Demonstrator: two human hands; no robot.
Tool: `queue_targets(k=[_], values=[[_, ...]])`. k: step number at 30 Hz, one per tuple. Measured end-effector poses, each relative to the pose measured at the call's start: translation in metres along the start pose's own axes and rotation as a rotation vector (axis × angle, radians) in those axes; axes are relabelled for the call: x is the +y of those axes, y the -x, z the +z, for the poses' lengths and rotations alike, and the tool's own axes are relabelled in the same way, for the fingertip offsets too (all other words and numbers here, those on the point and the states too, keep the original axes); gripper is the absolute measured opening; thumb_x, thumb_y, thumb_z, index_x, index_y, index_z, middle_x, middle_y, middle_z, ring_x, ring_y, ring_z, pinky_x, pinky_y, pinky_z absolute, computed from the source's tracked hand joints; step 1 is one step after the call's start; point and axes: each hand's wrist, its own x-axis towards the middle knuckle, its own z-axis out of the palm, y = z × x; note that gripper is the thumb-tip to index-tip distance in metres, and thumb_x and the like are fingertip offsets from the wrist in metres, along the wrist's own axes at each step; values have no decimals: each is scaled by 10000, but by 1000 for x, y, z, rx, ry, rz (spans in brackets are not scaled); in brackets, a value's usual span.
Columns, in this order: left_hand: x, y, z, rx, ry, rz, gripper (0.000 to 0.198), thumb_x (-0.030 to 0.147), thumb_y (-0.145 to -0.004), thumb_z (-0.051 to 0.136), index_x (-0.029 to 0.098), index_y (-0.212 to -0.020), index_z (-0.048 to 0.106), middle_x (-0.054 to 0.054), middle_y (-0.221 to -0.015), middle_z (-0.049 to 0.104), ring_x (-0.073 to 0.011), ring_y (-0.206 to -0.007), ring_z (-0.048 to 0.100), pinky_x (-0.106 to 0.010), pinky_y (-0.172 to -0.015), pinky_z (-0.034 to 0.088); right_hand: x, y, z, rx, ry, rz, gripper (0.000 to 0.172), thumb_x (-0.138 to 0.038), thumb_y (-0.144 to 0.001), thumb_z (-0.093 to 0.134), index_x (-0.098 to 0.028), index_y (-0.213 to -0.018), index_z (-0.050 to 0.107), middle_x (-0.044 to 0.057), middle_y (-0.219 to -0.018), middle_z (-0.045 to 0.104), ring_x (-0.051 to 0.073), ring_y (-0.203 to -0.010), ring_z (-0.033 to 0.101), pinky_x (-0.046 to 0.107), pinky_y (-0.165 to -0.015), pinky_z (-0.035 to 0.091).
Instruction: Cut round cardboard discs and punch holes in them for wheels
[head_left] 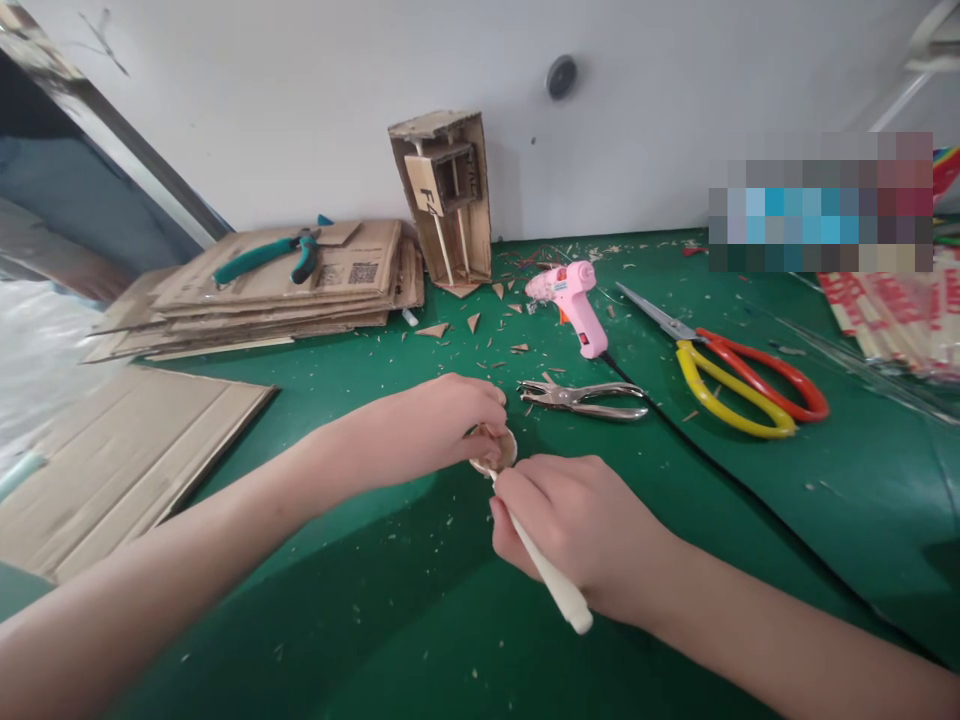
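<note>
Right hand by edge of round piece

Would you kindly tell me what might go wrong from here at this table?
1. The white-handled tool in the right hand points towards the small round piece, close to the left hand; a slip might jab that hand.
2. The pink glue gun lies near brown scraps; if hot, which I cannot tell, stray glue might catch them.
3. Its black cable runs near the right forearm, which might snag it.
</note>
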Motion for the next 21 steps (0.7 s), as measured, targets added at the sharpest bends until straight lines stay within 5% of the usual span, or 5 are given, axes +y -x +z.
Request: queue_targets(k=[10,14,18,21], values=[[-5,-5,-4,-40,-50,-31,198,170,-840,488,176,-728,651,-6,-767,643,-125,-718,580,-238,-631,407,12,4,-15,126,-324,116,129,-128,-773,476,-157,-666,542,-23,-502,507,97,-427,437,246,-410,315],[-7,-11,-10,-104,-91,-99,139,187,-790,502,180,-828,635,-23,-853,675,-137,-734,589,-229,-578,380,16,2,-24,223,-414,326,86,-113,-809,511,-176,-768,554,-45,-543,564,78,-446,504,199,-443,378],[-4,-18,-16,-174,-130,-164,280,264,-777,523,210,-1038,609,-40,-972,674,-158,-787,594,-240,-608,391,19,0,-31,308,-548,552,90,-142,-852,515,-208,-798,543,-56,-565,565,82,-453,525,181,-433,417],[-1,-21,-18,-227,-130,-221,272,338,-758,550,228,-996,622,-33,-964,674,-165,-774,588,-244,-591,381,20,-1,-30,298,-602,607,87,-149,-851,530,-217,-800,548,-59,-562,561,86,-459,530,181,-433,426]])
